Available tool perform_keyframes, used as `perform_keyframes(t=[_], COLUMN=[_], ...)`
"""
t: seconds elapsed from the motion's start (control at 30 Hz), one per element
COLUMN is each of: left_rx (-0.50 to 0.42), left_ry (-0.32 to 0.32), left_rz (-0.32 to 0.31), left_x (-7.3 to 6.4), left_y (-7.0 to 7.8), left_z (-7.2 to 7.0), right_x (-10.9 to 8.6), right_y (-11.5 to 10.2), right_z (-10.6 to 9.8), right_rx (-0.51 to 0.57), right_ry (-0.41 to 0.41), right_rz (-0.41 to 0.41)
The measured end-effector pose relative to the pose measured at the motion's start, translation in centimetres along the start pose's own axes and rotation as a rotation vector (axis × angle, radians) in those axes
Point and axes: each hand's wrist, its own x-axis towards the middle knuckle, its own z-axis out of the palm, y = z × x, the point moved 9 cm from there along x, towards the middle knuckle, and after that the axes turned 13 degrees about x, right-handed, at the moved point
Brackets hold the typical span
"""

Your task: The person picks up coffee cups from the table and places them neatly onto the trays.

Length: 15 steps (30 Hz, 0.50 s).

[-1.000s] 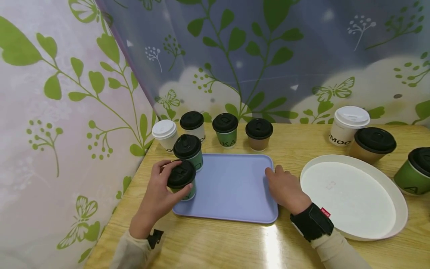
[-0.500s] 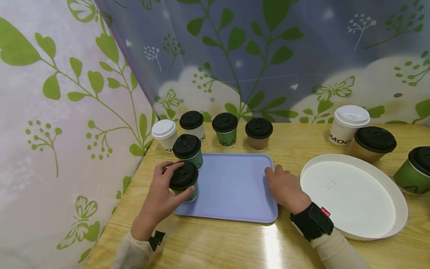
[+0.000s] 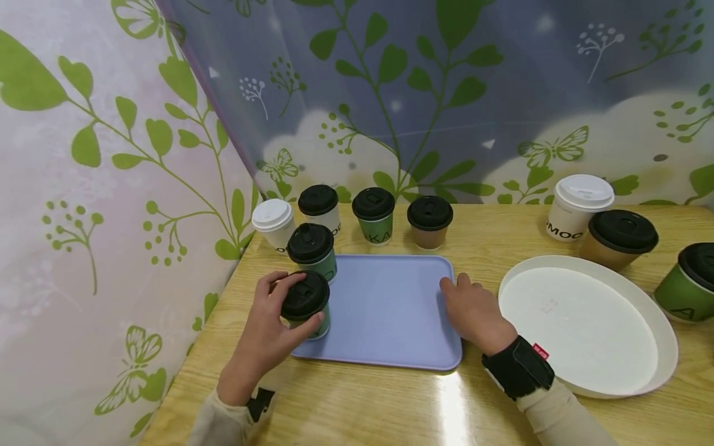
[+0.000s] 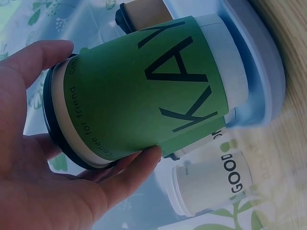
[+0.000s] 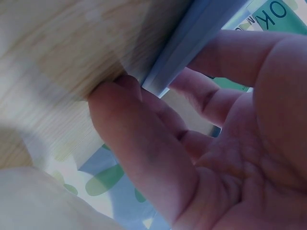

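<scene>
In the head view my left hand (image 3: 268, 334) grips a green paper coffee cup (image 4: 144, 91) with a black lid (image 3: 305, 295), its thumb on the near side and fingers around the lid's far side. That cup is at the front left corner of a lilac tray (image 3: 390, 310); whether its base touches is unclear. Directly behind it, another green cup (image 3: 320, 267) with a black lid is on the tray's left side. At the tray's right rim, my right hand (image 3: 474, 313) holds the edge, with fingers on both sides of the rim in the right wrist view (image 5: 177, 52).
Behind the tray stand a white-lidded cup (image 3: 276, 232), a black-lidded white cup (image 3: 323, 214), a green cup (image 3: 374, 226) and a brown cup (image 3: 429, 232). A round white tray (image 3: 591, 328) lies to the right, with white (image 3: 574, 210), brown (image 3: 608, 251) and green (image 3: 686, 291) cups around it.
My left hand has shifted the gripped cup slightly right and toward the tray's near edge. The right hand and the tray look unmoved.
</scene>
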Motion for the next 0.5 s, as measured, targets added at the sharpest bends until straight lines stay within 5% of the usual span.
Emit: perform_keyframes(t=[0.5], left_rx=[-0.005], left_ry=[0.013], left_rz=[0.017], left_x=[-0.28], left_y=[-0.03], left_z=[0.21], right_x=[0.07], right_y=[0.12], right_z=[0.14], right_rx=[0.0], right_ry=[-0.006], right_rz=[-0.002])
